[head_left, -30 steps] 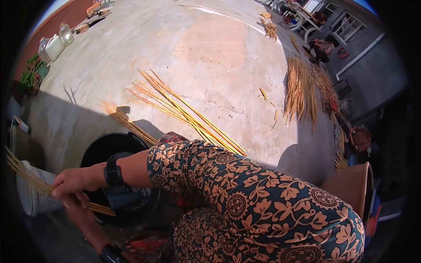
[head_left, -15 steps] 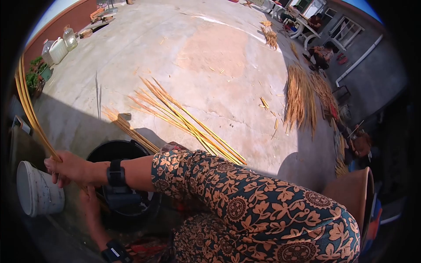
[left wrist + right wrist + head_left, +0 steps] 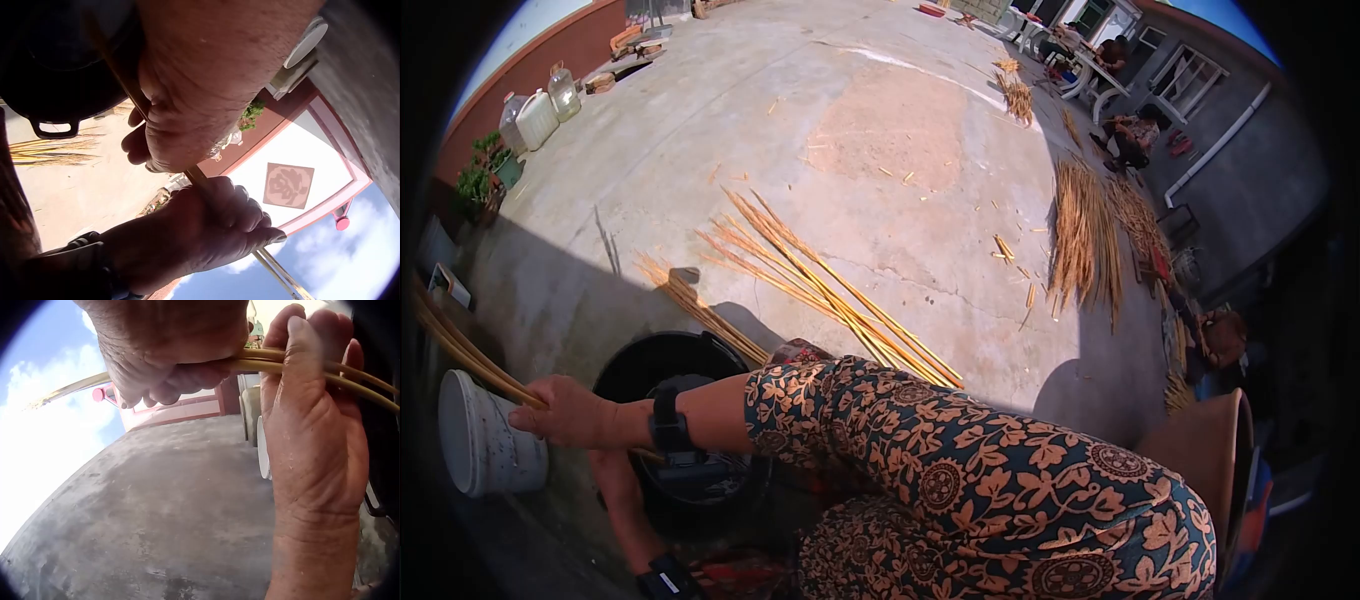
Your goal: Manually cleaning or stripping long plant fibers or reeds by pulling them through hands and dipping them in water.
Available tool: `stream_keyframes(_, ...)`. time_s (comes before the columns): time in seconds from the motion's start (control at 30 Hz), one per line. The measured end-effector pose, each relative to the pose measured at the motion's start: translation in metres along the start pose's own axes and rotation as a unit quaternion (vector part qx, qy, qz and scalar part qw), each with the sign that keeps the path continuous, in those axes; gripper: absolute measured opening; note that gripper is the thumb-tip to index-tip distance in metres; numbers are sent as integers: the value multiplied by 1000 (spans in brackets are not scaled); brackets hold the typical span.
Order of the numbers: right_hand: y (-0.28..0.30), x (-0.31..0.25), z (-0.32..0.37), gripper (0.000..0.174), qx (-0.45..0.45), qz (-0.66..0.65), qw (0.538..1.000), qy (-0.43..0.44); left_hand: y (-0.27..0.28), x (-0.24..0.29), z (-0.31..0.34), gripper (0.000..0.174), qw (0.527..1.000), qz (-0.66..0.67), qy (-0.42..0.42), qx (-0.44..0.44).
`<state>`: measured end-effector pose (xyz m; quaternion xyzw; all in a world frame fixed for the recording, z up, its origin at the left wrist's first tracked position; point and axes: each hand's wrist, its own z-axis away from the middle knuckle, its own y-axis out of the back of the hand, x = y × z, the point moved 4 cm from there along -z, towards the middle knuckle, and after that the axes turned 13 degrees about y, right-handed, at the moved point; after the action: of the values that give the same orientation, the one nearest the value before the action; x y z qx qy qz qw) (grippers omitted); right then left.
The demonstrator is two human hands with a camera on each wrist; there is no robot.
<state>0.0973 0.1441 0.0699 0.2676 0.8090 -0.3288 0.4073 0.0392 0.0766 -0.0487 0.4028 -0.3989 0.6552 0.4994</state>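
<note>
In the head view my right hand (image 3: 575,412), at the end of the patterned sleeve, grips several long yellow stalks (image 3: 472,355) whose far part stretches up and left past the white bucket. My left hand (image 3: 613,478) is lower and partly hidden behind the right wrist. The right wrist view shows the left hand (image 3: 309,394) with its thumb laid across the stalks (image 3: 259,365) and fingers behind them, close beside the curled right hand (image 3: 175,356). In the left wrist view the stalks run past both hands toward the black tub (image 3: 22,100).
The black tub (image 3: 615,368) stands below the right forearm, with the white bucket (image 3: 520,450) left of it. More stalks (image 3: 830,285) lie on the concrete ahead, and a big bundle (image 3: 1085,235) lies right. A brown container (image 3: 1195,435) is at my right. People (image 3: 1135,135) sit by the far wall.
The stalks swung upright half a second ago and now slant down to the left again. My right hand has shifted slightly right; the left has moved right, behind the right wrist.
</note>
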Motion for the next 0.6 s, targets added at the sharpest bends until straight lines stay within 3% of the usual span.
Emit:
stream_keyframes(0.13,1,-13,4,33,-19,36,999,-2,24,-25,-19,29,998,-23,-28,55)
stream_keyframes(0.23,2,-5,9,24,-31,72,997,-1,37,-24,-31,31,981,-179,-56,43)
stream_keyframes(0.33,-1,2,10,18,-64,118,991,4,6,3,-7,30,992,-89,-56,-63)
stream_keyframes(0.43,-3,-2,14,16,-93,136,986,-8,4,9,-2,29,997,11,-37,-66)
stream_keyframes(0.53,-5,-7,15,14,-73,122,990,1,28,-8,-18,31,996,19,-71,-48)
stream_keyframes(0.6,-3,-6,13,13,-51,93,994,-6,30,-11,-16,31,999,6,-49,-6)
